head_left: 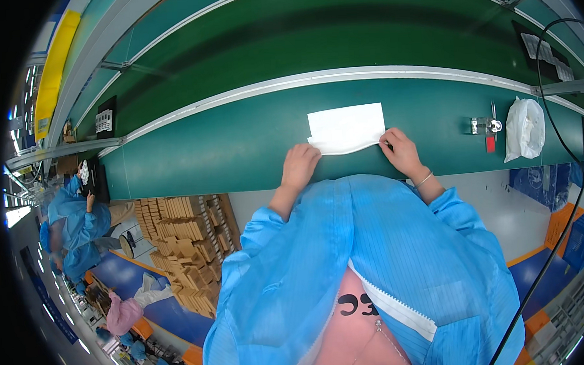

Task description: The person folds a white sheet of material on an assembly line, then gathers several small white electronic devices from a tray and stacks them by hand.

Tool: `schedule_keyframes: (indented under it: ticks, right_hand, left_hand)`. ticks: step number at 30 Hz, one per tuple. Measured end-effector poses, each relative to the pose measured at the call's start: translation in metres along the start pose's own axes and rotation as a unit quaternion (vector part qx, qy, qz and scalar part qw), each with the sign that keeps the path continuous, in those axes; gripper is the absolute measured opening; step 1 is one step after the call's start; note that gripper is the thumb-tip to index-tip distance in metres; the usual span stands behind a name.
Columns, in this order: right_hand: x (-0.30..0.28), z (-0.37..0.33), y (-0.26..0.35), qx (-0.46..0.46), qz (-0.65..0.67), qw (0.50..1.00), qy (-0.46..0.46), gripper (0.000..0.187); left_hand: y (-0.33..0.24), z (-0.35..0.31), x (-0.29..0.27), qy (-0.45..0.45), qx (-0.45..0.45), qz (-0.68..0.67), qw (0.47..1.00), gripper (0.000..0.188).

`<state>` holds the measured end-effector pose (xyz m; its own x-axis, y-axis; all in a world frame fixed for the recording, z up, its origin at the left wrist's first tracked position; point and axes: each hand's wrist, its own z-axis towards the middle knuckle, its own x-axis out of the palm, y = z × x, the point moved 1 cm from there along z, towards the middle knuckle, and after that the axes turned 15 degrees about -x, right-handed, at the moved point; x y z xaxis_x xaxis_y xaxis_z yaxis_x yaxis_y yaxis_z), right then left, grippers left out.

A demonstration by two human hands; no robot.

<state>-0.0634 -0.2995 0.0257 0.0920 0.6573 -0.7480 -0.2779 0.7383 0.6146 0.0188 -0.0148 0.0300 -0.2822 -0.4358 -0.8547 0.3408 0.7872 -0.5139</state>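
Observation:
A white sheet (346, 122), which looks like paper, lies flat on the green worktable (237, 146) in front of me. Its near edge is curled or folded over, making a second layer along that side. My left hand (300, 165) pinches the near left corner between thumb and fingers. At the near right corner, my right hand (403, 153) grips the edge the same way, a bracelet on its wrist. Both forearms, in blue sleeves, come in over the table's near edge.
To the right stand a small tape dispenser (483, 126) with a red piece beside it and a white plastic bag (525, 129). A black cable (557, 129) hangs on the right. Cardboard stacks (186, 237) and a co-worker (79, 217) are at left. A green belt (311, 43) runs beyond the white rail.

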Motion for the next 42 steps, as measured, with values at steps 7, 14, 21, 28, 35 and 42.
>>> schedule_keyframes:
  ticks: [7,14,21,28,35,42]
  right_hand:
    - [-0.013,0.045,-0.009,0.072,0.009,0.997,-0.024,0.011]
    - [0.014,0.060,-0.052,0.089,-0.041,0.993,-0.072,0.026]
    - [0.018,0.056,-0.057,0.099,-0.093,0.990,-0.029,0.032]
    - [0.013,0.058,-0.060,0.087,-0.059,0.994,0.005,0.025]
    - [0.020,0.057,-0.077,0.092,-0.058,0.994,-0.019,0.015]
    - [0.014,0.051,-0.085,0.067,-0.069,0.995,0.023,0.013]
  left_hand:
    - [-0.011,0.044,-0.024,-0.070,-0.036,-0.001,0.997,0.007]
    - [0.008,0.068,-0.006,-0.135,-0.089,-0.018,0.987,0.034]
    - [0.042,-0.023,0.034,-0.073,-0.126,0.073,0.987,0.074]
    - [0.052,-0.042,0.035,-0.084,-0.213,0.093,0.969,0.076]
    - [0.055,-0.042,0.033,-0.050,-0.224,0.090,0.969,0.077]
    - [0.055,-0.046,0.044,-0.085,-0.194,0.067,0.975,0.077]
